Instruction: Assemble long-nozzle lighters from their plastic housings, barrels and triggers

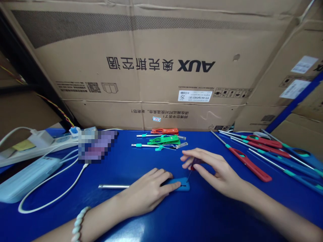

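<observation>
My left hand [155, 190], with a beaded bracelet on its wrist, presses a flat blue handle [186, 185] onto the table and is closed over it. A silvery metal rod [113, 186] sticks out from under that hand to the left, in line with the handle. My right hand [209, 169] is raised just right of the handle, thumb and fingers pinched on a small dark red piece [193, 164], mostly hidden. From the pinch a thin line [189, 175] runs down to the handle's right end.
Green [165, 139] and orange handles [165, 131] with metal rods lie at the back. Several red-handled [249, 164] and blue-handled rods [290, 163] spread at right. A power bank [32, 179], power strip [60, 143] and white cable are left. A large cardboard box [151, 84] walls off the back.
</observation>
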The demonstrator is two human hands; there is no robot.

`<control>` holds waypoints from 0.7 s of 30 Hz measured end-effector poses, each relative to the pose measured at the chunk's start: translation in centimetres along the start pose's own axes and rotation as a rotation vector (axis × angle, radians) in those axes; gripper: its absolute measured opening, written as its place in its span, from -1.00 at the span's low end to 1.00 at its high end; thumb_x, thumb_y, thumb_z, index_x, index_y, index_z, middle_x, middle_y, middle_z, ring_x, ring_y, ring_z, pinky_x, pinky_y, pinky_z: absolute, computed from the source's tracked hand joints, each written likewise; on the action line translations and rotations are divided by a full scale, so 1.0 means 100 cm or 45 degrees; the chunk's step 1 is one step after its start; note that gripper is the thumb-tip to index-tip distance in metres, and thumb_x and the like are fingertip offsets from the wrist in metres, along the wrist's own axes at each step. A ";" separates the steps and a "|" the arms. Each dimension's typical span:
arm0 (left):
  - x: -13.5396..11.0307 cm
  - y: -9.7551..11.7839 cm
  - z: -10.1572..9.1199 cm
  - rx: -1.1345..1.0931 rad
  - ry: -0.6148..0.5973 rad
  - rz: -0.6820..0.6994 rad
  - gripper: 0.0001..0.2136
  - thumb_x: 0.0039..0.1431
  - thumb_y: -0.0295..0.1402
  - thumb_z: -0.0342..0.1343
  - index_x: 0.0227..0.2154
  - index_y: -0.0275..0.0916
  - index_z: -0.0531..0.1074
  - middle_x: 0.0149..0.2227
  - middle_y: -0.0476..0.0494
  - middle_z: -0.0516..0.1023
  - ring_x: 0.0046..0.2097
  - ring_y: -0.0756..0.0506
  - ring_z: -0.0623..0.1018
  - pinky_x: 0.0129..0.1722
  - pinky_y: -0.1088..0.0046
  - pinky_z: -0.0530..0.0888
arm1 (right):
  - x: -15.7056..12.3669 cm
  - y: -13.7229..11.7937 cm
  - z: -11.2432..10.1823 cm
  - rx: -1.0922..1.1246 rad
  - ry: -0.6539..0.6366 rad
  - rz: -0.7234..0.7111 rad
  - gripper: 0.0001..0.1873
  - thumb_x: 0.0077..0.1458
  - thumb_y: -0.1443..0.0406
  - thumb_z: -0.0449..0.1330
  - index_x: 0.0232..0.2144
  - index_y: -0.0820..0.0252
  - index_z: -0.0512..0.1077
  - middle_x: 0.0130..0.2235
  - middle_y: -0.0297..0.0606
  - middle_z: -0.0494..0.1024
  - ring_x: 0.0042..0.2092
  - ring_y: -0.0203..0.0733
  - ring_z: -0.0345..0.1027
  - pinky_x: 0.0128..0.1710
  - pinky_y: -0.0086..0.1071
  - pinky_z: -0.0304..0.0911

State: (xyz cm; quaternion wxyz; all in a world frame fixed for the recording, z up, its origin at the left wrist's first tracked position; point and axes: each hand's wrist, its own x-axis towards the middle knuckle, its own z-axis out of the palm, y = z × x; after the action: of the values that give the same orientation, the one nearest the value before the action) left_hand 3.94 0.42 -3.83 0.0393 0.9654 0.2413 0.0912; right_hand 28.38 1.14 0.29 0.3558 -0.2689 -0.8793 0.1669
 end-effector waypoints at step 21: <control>0.000 -0.001 0.002 0.001 0.041 0.000 -0.63 0.32 -0.44 -0.09 0.16 -0.10 0.21 -0.06 -0.18 0.39 -0.10 -0.14 0.41 -0.11 0.32 0.39 | 0.002 -0.009 -0.005 -0.205 -0.149 -0.039 -0.87 0.27 0.36 -0.07 -0.24 0.19 0.27 -0.30 -0.19 0.42 -0.28 -0.20 0.33 -0.27 -0.34 0.30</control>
State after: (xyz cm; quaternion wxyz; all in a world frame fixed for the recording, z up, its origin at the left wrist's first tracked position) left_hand 3.90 0.47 -4.06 0.0352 0.9638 0.2418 0.1066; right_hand 28.27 0.56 1.19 0.2834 -0.2730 -0.9132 0.1058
